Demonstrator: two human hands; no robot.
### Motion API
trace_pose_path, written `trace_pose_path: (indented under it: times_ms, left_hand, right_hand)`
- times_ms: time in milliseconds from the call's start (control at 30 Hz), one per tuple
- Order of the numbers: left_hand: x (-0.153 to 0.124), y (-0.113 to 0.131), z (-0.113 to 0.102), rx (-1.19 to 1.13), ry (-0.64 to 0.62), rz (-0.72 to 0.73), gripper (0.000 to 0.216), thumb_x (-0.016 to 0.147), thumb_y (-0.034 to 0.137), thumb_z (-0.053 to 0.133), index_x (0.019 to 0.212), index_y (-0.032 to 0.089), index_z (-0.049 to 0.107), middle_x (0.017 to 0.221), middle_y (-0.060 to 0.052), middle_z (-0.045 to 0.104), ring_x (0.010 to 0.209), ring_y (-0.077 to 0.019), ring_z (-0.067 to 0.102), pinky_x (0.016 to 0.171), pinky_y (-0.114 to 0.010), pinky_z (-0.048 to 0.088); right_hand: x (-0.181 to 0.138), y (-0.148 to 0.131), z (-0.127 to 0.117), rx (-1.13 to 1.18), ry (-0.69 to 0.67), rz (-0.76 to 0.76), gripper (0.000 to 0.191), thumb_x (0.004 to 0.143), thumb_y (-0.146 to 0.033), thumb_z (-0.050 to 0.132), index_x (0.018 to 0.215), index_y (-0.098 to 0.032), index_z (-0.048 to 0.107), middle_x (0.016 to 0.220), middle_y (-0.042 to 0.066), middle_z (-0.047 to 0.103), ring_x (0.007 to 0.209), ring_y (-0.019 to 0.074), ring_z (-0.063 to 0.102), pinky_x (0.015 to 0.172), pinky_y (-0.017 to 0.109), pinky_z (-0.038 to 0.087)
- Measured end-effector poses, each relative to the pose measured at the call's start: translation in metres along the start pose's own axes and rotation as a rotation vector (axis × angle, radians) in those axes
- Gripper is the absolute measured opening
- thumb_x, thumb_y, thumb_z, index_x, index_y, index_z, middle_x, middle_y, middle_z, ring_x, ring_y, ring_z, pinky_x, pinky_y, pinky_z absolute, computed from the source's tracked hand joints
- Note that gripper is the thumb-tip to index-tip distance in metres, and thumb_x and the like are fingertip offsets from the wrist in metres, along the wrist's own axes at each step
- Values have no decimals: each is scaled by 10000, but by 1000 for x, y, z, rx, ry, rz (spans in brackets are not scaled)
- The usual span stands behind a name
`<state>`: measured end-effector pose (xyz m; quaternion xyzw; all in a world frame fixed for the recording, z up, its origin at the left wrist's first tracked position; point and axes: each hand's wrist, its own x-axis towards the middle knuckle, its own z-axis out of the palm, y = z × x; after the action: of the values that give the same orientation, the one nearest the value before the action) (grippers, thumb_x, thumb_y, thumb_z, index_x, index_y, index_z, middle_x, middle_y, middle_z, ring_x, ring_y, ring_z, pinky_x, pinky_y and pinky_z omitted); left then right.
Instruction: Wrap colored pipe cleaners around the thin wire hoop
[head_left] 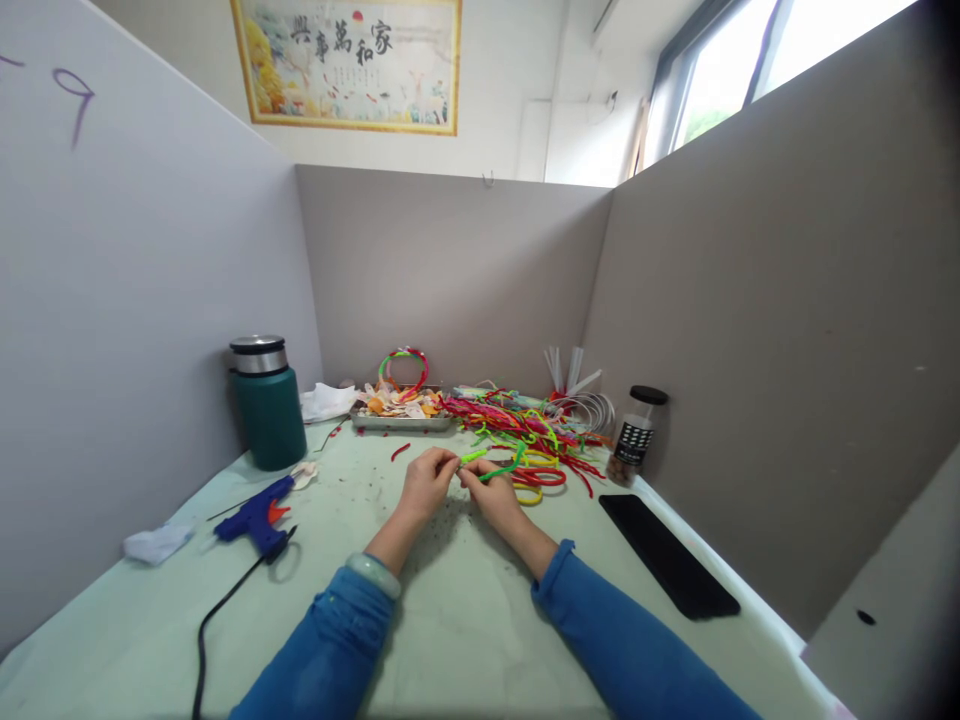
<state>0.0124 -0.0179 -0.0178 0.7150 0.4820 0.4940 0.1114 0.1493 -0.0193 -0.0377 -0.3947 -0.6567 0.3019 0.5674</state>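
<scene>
Over the middle of the table, my left hand (429,484) and my right hand (491,492) meet with fingertips pinched together. A short yellow-green pipe cleaner (474,456) sticks out between them; the left fingers close on its near end. From my right hand's fingers a darker green pipe cleaner (516,460) runs out to the right and bends upward. Where the two stems meet is partly hidden by fingers. Just beyond my right hand lie scissors with red handles (551,478) and other yellow handles (531,495). A short red pipe cleaner piece (400,452) rests left of the hands.
Behind lies a heap of coloured pipe cleaners (517,415), beside a metal tray (405,424) of petal-like pieces with a coloured hoop (426,372). At left stand a green bottle (268,415) and a blue glue gun (259,518) with its cord. At right are a jar (636,438) and a black phone (667,555).
</scene>
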Motion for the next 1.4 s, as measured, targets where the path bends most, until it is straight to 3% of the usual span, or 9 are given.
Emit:
trace_pose_path:
  times_ms: [333,700,1033,1400]
  left_hand:
    - [2,-9,0,-152,-74,-115,322,771,409,490,693,142,652,627,-17,605,612,-132,517,582,-220,390]
    - [2,-14,4,-212,-97,-100,243,731,335,564,802,131,675,749,-52,665,680,-150,565,644,-241,435]
    - [1,-11,3,-166,-79,-122,255,731,354,551,748,133,676,680,-34,646,634,-137,538,602,-227,407]
    - [3,-10,0,-174,-113,-118,301,760,372,507,716,121,668,642,-22,621,615,-124,524,582,-209,389]
  right_hand:
    - [1,1,-1,10,7,14,167,726,-317,570,609,-204,609,493,-25,524,511,137,470,513,247,332]
    - [3,7,-1,29,17,21,169,736,-307,572,604,-205,603,518,-26,534,498,126,462,520,244,328]
    - [-2,-4,-2,-130,-30,-125,171,777,-296,531,658,-199,606,623,1,586,633,152,505,595,251,356]
    - [-1,-2,-3,-236,-20,-107,185,795,-275,495,680,-179,605,628,-2,595,620,141,526,583,234,368]
